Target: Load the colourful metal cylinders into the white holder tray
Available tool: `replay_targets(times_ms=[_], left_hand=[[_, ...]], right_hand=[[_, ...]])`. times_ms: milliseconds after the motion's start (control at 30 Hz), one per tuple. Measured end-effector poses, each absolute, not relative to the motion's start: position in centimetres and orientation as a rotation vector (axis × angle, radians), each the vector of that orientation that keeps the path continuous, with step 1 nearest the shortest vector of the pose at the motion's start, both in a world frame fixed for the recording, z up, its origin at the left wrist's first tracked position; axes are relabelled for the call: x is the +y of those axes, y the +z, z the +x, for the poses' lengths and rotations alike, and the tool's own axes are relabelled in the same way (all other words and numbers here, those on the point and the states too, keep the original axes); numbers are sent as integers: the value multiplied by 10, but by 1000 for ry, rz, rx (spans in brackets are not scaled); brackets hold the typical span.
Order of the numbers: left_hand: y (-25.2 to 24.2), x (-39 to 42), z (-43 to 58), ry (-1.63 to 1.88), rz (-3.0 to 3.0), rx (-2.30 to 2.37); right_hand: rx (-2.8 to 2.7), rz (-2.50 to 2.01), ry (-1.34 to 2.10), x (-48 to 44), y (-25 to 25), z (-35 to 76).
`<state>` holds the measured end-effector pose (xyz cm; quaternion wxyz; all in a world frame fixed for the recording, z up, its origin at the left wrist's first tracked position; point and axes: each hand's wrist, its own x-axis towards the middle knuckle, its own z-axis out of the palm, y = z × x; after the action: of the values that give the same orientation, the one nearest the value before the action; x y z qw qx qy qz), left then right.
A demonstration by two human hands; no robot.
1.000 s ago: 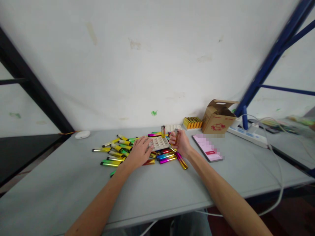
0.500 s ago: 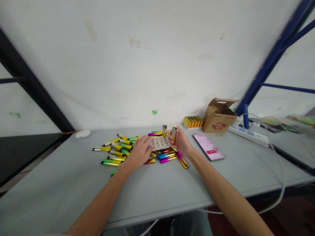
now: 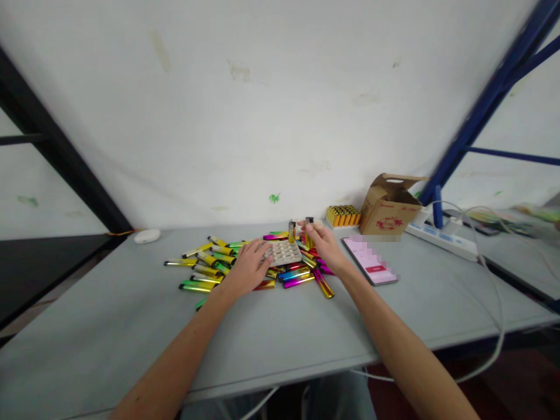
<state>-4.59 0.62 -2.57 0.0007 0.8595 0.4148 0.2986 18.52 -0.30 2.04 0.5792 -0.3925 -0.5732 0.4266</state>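
Note:
My left hand (image 3: pixel 250 267) grips the left end of a white tray with round holes (image 3: pixel 284 253), thumb at the near side and fingers over the far side. In my right hand (image 3: pixel 324 248) a yellow lighter with a dark top (image 3: pixel 310 228) is pinched upright, just right of the tray. One more yellow lighter (image 3: pixel 292 232) stands upright at the tray's far right corner. Loose shiny lighters (image 3: pixel 207 272) in yellow and green lie left of and under my left hand. Purple, blue and gold lighters (image 3: pixel 300 281) lie in front of the tray and to its right.
Against the wall stand a block of orange-yellow lighters (image 3: pixel 344 216) and an open cardboard box (image 3: pixel 389 210). A phone (image 3: pixel 370 259) lies right of my right hand. Farther right are a power strip (image 3: pixel 446 241) and a white cable (image 3: pixel 502 315). A white rounded object (image 3: pixel 147 236) sits at the back left.
My right hand has turned and lifted slightly, and its lighter stands a little higher, more upright. My left hand and the tray have hardly moved.

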Motion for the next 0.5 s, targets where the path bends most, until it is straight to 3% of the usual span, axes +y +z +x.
replay_targets(times_ms=[167, 500], left_hand=[[-23, 4, -45, 941, 2684, 1269], [-22, 2, -44, 916, 2698, 1283]], right_hand=[[-1582, -1036, 590, 6, 14, 196], [-1550, -992, 704, 6, 7, 188]])
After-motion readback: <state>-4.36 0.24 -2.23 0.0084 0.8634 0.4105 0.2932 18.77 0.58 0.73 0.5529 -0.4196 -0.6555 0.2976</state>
